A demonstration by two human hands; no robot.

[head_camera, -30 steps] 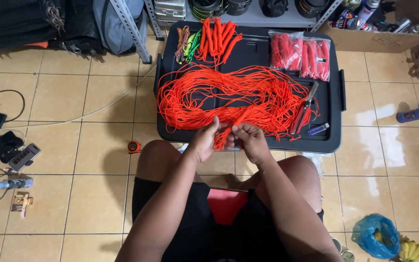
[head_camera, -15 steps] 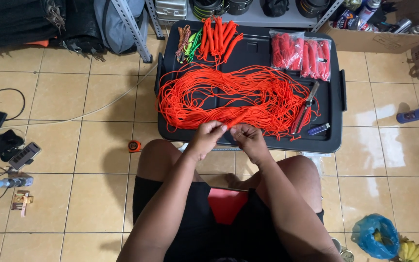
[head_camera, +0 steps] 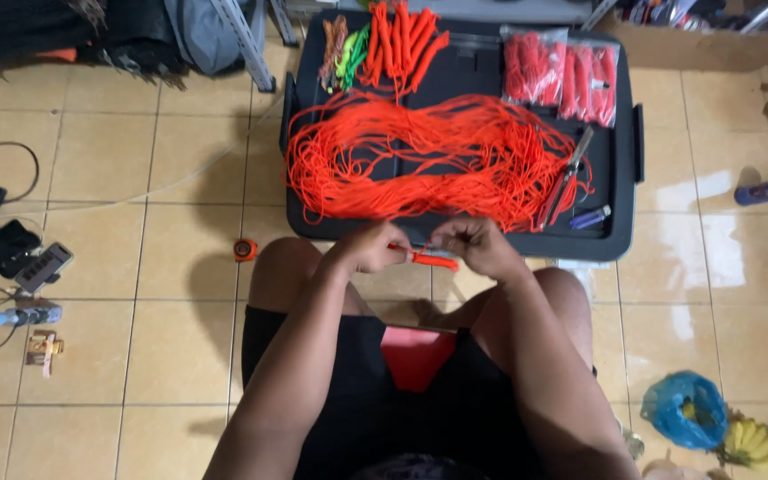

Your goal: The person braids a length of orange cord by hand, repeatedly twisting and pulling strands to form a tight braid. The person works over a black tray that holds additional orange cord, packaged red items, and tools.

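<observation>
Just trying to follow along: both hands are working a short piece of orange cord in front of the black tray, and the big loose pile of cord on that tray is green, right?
Not quite. The head view shows the big loose pile of cord on the black tray is orange, not green. The rest holds: the left hand and right hand both work a short piece of orange cord in front of the tray.

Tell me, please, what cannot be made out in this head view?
- The cord piece: its ends are hidden inside the left hand and right hand.
- The fingers' grip: curled away from the camera.
- Shelf items behind the black lid: cut off by the top edge.
- Blue bag contents: too small.
</observation>
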